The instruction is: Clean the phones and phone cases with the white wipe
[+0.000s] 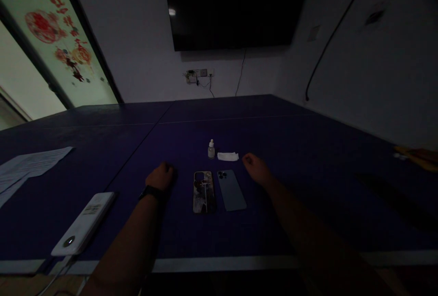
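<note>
My left hand (160,176) rests on the blue table in a loose fist, with a dark band on the wrist. Opposite it, my right hand (255,167) lies with its fingers curled, close to a folded white cloth or tissue (227,156) but apart from it. Between my hands are a phone case with a dark printed picture (204,192) and, just right of it, a blue-grey phone (232,191) lying back side up. A small clear bottle with a white cap (211,151) stands upright behind them. I see nothing held in either hand.
A white power bank (84,223) with a cable lies at the table's front left. Paper sheets (34,168) are at the far left, and a dim yellow-orange item (419,157) sits at the right edge. A large dark screen (236,8) hangs on the wall.
</note>
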Motion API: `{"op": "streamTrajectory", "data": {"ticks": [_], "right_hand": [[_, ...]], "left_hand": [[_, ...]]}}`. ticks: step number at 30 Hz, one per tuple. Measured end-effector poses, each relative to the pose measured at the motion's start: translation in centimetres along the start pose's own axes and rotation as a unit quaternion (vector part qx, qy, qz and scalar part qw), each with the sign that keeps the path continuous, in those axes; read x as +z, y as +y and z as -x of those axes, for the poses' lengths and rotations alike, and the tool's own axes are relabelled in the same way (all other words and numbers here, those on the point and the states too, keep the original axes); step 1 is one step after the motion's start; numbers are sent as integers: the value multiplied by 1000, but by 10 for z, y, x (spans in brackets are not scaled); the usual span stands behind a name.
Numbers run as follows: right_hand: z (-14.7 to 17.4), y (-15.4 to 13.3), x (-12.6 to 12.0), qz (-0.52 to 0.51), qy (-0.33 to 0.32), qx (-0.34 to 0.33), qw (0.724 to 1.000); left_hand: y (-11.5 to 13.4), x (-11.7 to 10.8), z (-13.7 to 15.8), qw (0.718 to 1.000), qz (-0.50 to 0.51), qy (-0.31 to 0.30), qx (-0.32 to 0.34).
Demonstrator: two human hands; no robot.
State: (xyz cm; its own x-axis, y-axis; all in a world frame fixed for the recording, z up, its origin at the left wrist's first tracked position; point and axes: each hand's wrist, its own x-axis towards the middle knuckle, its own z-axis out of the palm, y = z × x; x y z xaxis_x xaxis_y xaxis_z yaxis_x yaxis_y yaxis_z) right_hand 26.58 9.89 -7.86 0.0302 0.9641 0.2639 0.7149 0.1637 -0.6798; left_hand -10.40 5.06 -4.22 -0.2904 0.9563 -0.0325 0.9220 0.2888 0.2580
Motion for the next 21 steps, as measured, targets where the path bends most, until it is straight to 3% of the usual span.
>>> {"op": "streamTrajectory", "data": {"ticks": [14, 21], "right_hand": [[-10, 7, 3, -48, -1, 3, 999], [-11, 6, 7, -41, -22, -4, 999]], "left_hand": [[5, -3, 3, 1000, -3, 1, 10], [36, -4, 27, 998, -17, -11, 54]]}}
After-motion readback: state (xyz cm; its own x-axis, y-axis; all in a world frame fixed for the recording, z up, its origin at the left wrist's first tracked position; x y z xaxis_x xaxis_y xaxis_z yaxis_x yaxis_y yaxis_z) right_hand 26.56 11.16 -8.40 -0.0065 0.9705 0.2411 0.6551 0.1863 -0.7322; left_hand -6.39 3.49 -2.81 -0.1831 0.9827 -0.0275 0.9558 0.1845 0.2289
